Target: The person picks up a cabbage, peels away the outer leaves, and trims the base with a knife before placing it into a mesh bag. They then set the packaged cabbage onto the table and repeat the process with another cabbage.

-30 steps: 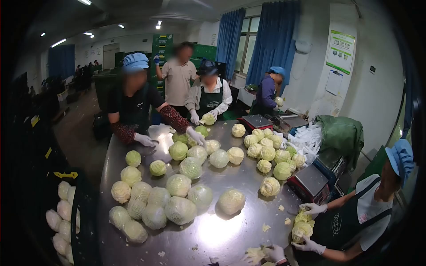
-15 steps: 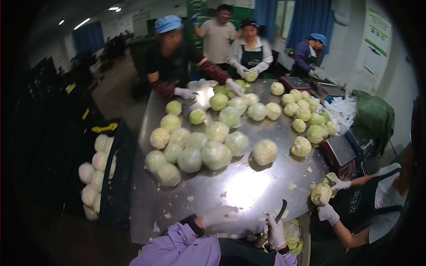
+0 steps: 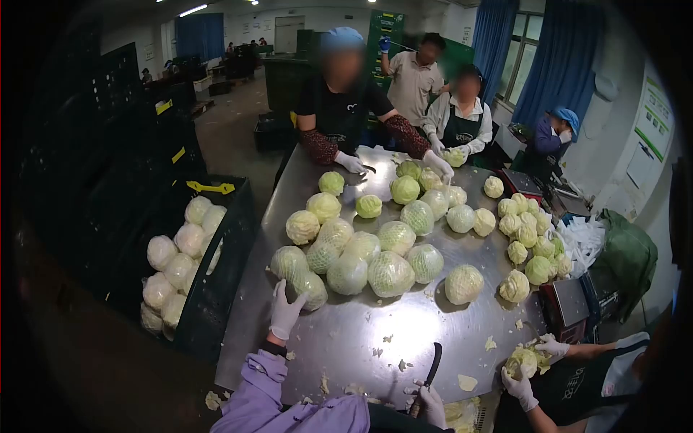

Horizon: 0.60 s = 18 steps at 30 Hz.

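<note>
My left hand [image 3: 287, 312], in a white glove, reaches forward with its fingers apart. Its fingertips are right at the lower edge of a net-wrapped cabbage [image 3: 310, 290] at the near left of the pile. Down at the table's front edge, my gloved right hand [image 3: 432, 406] grips a knife; its dark curved blade [image 3: 434, 363] points up and away from me. More wrapped cabbages [image 3: 390, 274] are clustered beyond my left hand. A single cabbage [image 3: 464, 284] sits apart to their right.
A dark crate [image 3: 209, 289] of wrapped cabbages stands left of the metal table [image 3: 339, 339]. Leaf scraps litter the near tabletop. At right, a co-worker's gloved hands hold a cabbage [image 3: 521, 361]. Across the table, another person [image 3: 346, 108] handles cabbages; scales [image 3: 570, 302] stand at right.
My left hand has moved forward and left, from the near edge to the wrapped cabbages. My right hand keeps the knife, slightly lower and further left. The view has shifted.
</note>
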Tool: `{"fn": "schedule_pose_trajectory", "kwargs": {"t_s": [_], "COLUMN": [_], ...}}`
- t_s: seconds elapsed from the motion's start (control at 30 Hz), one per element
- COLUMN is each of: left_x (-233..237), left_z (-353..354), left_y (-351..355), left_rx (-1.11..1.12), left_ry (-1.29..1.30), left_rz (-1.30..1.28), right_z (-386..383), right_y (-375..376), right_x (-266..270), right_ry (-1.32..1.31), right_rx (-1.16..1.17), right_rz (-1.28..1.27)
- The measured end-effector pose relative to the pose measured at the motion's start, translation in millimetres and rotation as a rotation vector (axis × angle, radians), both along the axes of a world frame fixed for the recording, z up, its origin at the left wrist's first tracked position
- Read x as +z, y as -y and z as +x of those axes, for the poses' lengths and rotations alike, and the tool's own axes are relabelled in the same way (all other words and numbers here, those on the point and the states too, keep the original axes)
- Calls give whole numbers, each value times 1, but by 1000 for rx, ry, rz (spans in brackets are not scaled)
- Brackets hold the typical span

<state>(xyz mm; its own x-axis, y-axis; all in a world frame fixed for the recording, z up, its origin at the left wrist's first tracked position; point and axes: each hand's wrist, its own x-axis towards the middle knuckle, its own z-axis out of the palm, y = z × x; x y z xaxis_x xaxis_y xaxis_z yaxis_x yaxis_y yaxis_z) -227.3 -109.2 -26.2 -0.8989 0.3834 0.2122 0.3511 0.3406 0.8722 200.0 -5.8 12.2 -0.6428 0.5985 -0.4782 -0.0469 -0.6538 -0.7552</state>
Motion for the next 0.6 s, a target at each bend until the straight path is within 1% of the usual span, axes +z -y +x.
{"fn": "schedule_pose_trajectory", "kwargs": {"t_s": [0.03,0.07,0.1,0.17,0.2,0.23,0.27,0.3,0.33,0.37,0.4,0.43,0.47,0.57,0.6], "left_x": [-1,5,14,29,27,25,33,30,14,14,21,17,9,6,4], "left_z": [-10,-29,-44,-74,-95,-119,-134,-153,-180,-196,-203,-216,-228,-237,-240], "left_y": [-9,-21,-28,-45,-52,-61,-70,-78,-86,-94,-102,-109,-117,-139,-146], "left_rx": [0,-6,-16,13,0,-26,-43,-51,-91,-119,-130,-170,-205,-275,-289], "left_ry": [-8,-126,-130,-276,-316,-359,-306,-330,-322,-288,-213,-208,-225,-245,-252], "left_rz": [-32,-55,-59,-93,-126,-151,-189,-222,-242,-354,-452,-493,-525,-591,-626], "right_z": [-10,-26,-35,-52,-52,-55,-62,-69,-70,-74,-76,-77,-79,-89,-92], "right_y": [1,-4,-1,2,-1,-3,-4,-5,-6,-7,-10,-10,-15,-19,-21], "right_x": [21,32,27,16,20,7,4,1,-7,-2,-7,-14,-21,-23,-24], "right_ry": [5,-2,-7,88,108,116,98,83,83,96,81,72,104,101,109], "right_rx": [5,15,6,-45,80,140,147,151,159,164,133,109,125,81,104], "right_rz": [-49,-87,-92,-118,-39,-32,21,75,8,40,23,-5,3,-21,-2]}}
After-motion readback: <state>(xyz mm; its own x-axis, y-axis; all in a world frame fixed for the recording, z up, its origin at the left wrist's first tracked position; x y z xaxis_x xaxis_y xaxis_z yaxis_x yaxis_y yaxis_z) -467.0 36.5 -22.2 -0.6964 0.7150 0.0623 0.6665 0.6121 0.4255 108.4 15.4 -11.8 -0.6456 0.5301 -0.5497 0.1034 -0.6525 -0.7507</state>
